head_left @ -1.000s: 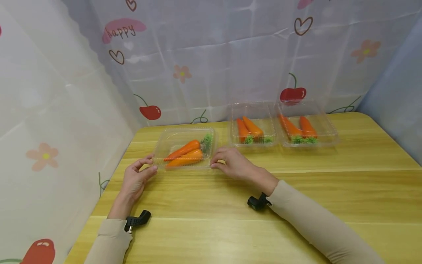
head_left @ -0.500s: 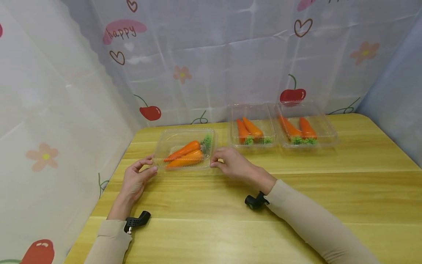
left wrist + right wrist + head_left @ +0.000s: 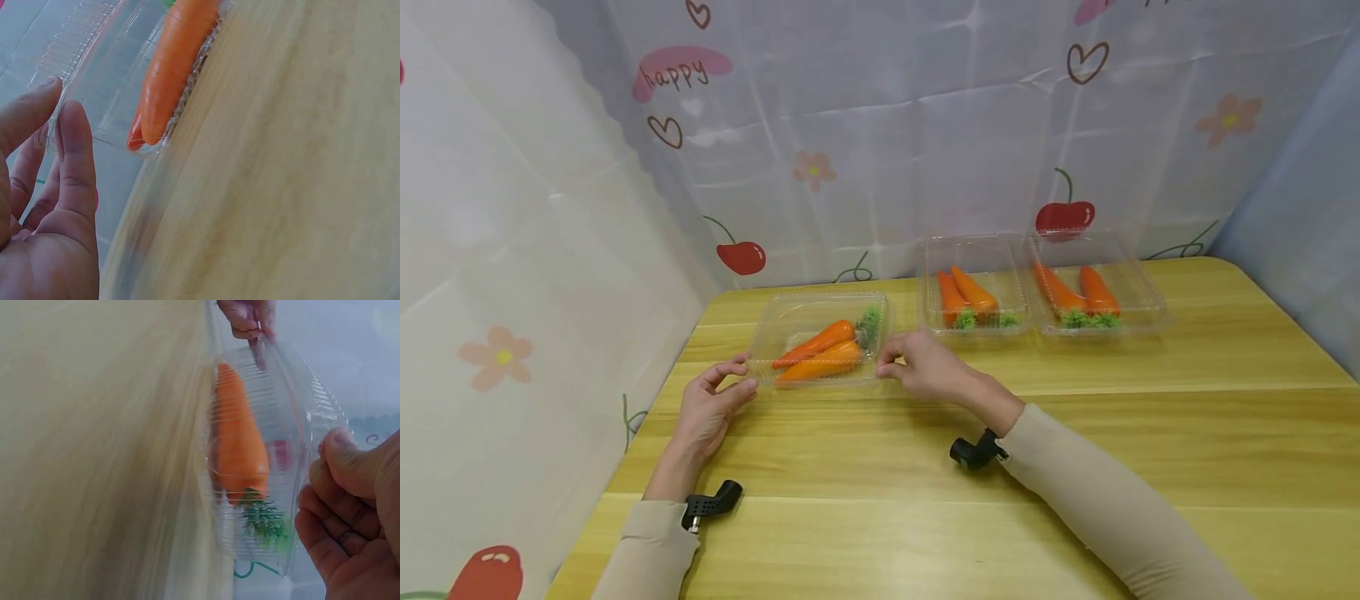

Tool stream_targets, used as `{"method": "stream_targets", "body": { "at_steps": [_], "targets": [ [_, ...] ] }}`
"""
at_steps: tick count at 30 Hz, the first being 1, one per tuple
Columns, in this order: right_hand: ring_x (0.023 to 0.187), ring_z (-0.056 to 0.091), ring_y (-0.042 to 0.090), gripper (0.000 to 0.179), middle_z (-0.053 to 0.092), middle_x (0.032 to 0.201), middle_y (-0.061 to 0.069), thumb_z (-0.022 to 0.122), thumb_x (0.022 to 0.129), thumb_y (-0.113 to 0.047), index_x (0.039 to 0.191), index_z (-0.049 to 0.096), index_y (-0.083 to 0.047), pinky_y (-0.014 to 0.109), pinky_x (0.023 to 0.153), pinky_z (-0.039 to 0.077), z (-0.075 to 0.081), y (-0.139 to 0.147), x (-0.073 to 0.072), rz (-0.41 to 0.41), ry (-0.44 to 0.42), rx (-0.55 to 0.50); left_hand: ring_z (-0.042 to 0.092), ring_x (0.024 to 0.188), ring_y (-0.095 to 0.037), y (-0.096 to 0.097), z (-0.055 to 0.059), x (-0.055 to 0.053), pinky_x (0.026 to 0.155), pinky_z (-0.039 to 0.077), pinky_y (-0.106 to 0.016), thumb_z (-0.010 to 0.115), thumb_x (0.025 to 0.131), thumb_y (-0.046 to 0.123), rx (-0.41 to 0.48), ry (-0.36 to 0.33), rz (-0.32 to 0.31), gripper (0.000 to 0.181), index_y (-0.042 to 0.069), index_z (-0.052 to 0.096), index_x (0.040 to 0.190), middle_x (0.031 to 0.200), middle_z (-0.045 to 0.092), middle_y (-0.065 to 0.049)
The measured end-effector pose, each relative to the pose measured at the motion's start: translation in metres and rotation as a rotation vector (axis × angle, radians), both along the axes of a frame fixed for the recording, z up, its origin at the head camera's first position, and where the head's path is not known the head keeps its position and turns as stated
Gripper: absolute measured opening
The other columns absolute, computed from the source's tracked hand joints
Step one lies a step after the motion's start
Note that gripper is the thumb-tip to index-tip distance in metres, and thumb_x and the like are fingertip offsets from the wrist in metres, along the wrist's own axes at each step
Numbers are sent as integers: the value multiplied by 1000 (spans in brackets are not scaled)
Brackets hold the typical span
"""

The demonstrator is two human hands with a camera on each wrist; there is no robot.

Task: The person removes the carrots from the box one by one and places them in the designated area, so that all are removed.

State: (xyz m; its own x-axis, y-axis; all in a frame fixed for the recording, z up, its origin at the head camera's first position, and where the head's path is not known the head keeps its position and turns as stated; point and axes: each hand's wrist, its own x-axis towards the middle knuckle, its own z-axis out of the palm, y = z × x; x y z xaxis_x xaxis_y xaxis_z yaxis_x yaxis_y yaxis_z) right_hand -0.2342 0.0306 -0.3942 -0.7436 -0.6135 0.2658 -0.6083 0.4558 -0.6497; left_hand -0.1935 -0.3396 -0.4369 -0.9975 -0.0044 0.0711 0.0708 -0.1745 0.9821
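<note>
Left of centre in the head view is a clear plastic clamshell box (image 3: 786,317) with two orange carrots (image 3: 822,362) inside, their green tops toward the right. My left hand (image 3: 709,410) pinches the box's near left corner. At the near right corner my right hand (image 3: 927,367) grips the rim between thumb and curled fingers. The left wrist view shows the left hand (image 3: 59,206) with thumb and finger on the clear edge. From the right wrist, the box's ribbed side (image 3: 275,412) faces the right hand (image 3: 353,506), whose thumb presses on the rim.
Two more clear boxes stand side by side at the back of the wooden table (image 3: 880,500): a middle one (image 3: 973,250) and a right one (image 3: 1138,292), each with two carrots. A printed curtain (image 3: 880,125) hangs behind the table's back edge.
Both hands stay at the box's corners and the box keeps its place. The right wrist and forearm have shifted slightly left.
</note>
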Motion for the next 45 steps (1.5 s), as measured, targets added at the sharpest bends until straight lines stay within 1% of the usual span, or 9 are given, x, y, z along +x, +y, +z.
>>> {"method": "stream_targets", "body": {
  "at_steps": [4, 8, 11, 15, 18, 24, 30, 35, 45],
  "targets": [
    [92, 70, 12, 8, 77, 94, -2, 72, 96, -15, 92, 78, -12, 31, 83, 58, 2, 0, -1, -4, -30, 5, 71, 83, -9, 0, 1, 0, 79, 63, -24, 69, 93, -8, -4, 3, 3, 22, 12, 73, 99, 142, 55, -1],
    [92, 71, 14, 8, 77, 95, -1, 72, 96, -15, 91, 78, -13, 31, 81, 58, 4, 1, -1, 12, -1, 14, 71, 82, -9, 1, 1, 0, 80, 63, -24, 70, 93, -8, -8, 7, 10, 21, 11, 73, 101, 141, 56, -1],
    [93, 70, 14, 8, 77, 97, -1, 72, 97, -16, 92, 78, -13, 31, 81, 57, 7, 2, -1, 20, 8, 24, 72, 84, -10, 0, 1, 0, 80, 63, -24, 69, 92, -10, -1, 13, 14, 28, 8, 70, 114, 139, 58, -1],
    [92, 67, 15, 8, 75, 100, 0, 70, 98, -17, 94, 76, -13, 32, 83, 56, 14, 4, 0, 18, -6, 24, 73, 87, -11, -2, 1, 0, 81, 63, -24, 65, 92, -15, 15, 25, 2, 49, 4, 56, 137, 140, 56, -4],
    [92, 65, 15, 9, 74, 101, 0, 69, 99, -17, 96, 75, -11, 34, 83, 54, 22, 6, 1, 10, -18, 0, 72, 87, -11, -3, 2, -1, 80, 63, -24, 64, 93, -15, 19, 34, -4, 55, 3, 50, 143, 141, 54, -6],
    [91, 62, 17, 9, 73, 102, -2, 67, 101, -18, 98, 73, -13, 35, 81, 51, 35, 11, 2, -12, -10, -77, 70, 84, -11, -2, 3, -1, 78, 63, -23, 67, 96, -5, -3, 35, 26, 42, -4, 60, 137, 134, 56, -4],
    [103, 64, 19, 7, 70, 103, 0, 66, 101, -18, 98, 70, -14, 39, 90, 54, 45, 13, -2, -63, 4, -198, 70, 81, -10, -2, 3, 1, 78, 62, -21, 66, 98, -2, -52, -3, -21, 45, -12, 55, 140, 137, 57, 2],
    [106, 63, 21, 10, 67, 108, 3, 66, 102, -18, 103, 71, -10, 43, 93, 56, 54, 13, -5, -106, 13, -305, 69, 82, -9, -1, 3, 1, 77, 62, -20, 64, 98, -3, -73, -1, -65, 49, -14, 50, 143, 142, 56, 3],
    [114, 60, 23, 28, 64, 123, 9, 63, 104, -21, 128, 66, -6, 44, 100, 53, 57, 5, -18, -178, -23, -443, 68, 81, -10, -2, 3, 3, 77, 62, -21, 65, 98, -3, -64, -21, -100, 47, -12, 53, 142, 149, 54, 1]
  ]
}}
